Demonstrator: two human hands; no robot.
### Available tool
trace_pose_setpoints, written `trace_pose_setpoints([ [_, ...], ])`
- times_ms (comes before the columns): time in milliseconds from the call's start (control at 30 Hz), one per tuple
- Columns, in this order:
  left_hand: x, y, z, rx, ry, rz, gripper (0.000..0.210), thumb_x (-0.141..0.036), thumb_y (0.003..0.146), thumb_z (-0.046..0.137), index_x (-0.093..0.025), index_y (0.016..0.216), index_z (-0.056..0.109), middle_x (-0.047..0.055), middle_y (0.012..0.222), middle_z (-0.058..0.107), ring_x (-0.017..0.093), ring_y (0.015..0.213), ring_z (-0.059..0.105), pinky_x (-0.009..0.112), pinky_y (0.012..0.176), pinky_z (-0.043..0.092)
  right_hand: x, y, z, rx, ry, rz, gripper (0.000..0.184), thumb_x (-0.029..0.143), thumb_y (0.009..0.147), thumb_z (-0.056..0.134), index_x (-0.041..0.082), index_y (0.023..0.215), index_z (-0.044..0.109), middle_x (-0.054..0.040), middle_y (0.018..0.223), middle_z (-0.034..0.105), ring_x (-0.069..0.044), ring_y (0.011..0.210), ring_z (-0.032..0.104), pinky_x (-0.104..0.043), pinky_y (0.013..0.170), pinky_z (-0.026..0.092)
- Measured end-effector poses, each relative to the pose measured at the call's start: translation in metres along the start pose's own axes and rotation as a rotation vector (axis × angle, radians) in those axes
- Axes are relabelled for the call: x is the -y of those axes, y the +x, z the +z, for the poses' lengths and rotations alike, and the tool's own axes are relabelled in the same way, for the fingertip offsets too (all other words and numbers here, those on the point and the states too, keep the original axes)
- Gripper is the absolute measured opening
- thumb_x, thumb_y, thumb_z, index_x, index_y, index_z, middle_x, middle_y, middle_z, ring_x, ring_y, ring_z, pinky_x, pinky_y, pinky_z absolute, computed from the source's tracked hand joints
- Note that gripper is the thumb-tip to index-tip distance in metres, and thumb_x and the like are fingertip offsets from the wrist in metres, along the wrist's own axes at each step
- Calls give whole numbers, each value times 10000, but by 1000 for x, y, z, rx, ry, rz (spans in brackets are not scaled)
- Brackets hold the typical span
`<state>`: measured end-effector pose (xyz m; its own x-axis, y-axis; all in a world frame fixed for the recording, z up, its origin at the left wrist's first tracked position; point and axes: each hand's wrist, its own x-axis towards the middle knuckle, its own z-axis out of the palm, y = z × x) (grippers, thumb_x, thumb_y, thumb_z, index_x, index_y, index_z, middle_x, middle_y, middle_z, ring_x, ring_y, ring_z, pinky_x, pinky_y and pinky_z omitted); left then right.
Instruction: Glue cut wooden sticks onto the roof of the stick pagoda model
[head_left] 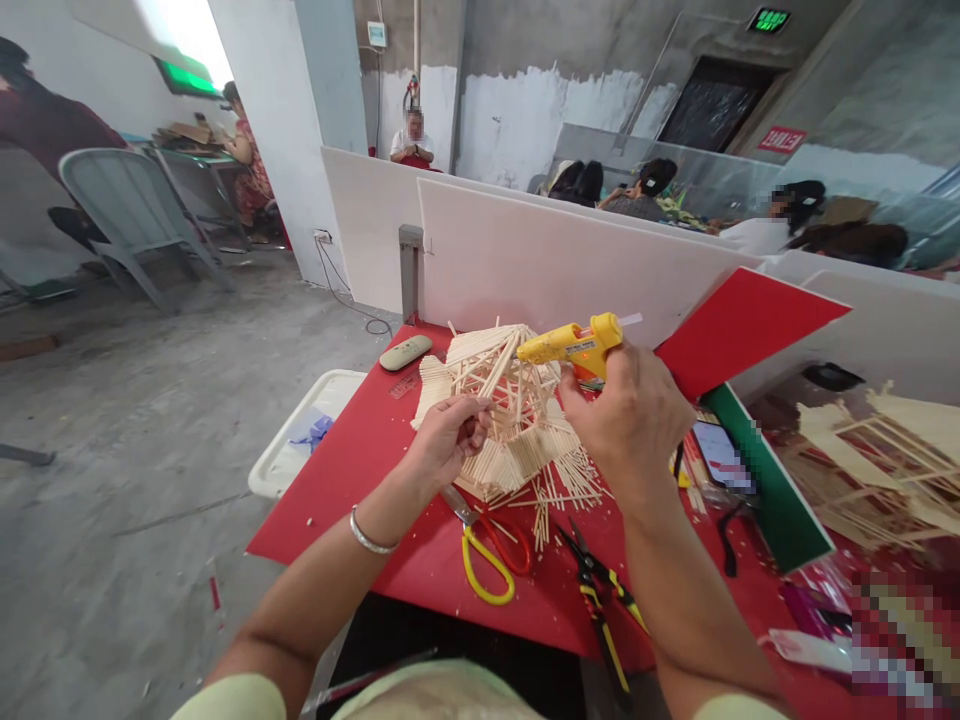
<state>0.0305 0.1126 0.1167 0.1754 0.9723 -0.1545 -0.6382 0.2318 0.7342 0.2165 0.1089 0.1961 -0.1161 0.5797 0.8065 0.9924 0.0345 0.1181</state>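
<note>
The person's right hand [634, 410] has its grip wrapped around the handle of a yellow plastic glue gun [570, 345], its nozzle aimed left over the far part of an openwork model of thin pale wooden sticks [521, 455]. A translucent glue stick [632, 320] juts from the gun's rear; whether the trigger is pressed cannot be told. The left hand [454, 435] is at the model's near left side, fingers curled and the thumb and forefinger drawn close together; whether that grip holds a stick or only steadies the frame cannot be made out.

The model stands on the red-topped table [352, 480], between the 2 hands, with loose sticks spread at its near right. Nearer the person lie scissors with 1 yellow and 1 red handle [489, 598], and to their right black-and-yellow pliers [589, 590].

The step in hand looks to be gluing sticks onto the frame. The next move seems to call for a steady left hand, the nozzle brought exactly to the joint, and a small dab of glue, keeping the hot tip clear of the left fingertips
</note>
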Motion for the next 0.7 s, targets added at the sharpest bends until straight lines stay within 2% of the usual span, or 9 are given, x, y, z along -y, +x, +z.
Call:
trace_pose_setpoints([
  [433,-5,1,-2,-34,37,-37,196,-267,697,763,-118,794,682,-19,597,587,34,396,448,165,354,252,0,-1,2,3,12,-1,360,407,894,507,143,1133,560,-104,882,608,-239,817,530,-335,609,292],
  [700,-7,2,-1,4,29,-23,197,-263,703,772,-105,779,683,-20,602,567,29,398,427,163,339,231,-1,1,1,-8,14,5,354,399,897,507,149,1142,558,-94,876,615,-230,808,541,-325,609,290],
])
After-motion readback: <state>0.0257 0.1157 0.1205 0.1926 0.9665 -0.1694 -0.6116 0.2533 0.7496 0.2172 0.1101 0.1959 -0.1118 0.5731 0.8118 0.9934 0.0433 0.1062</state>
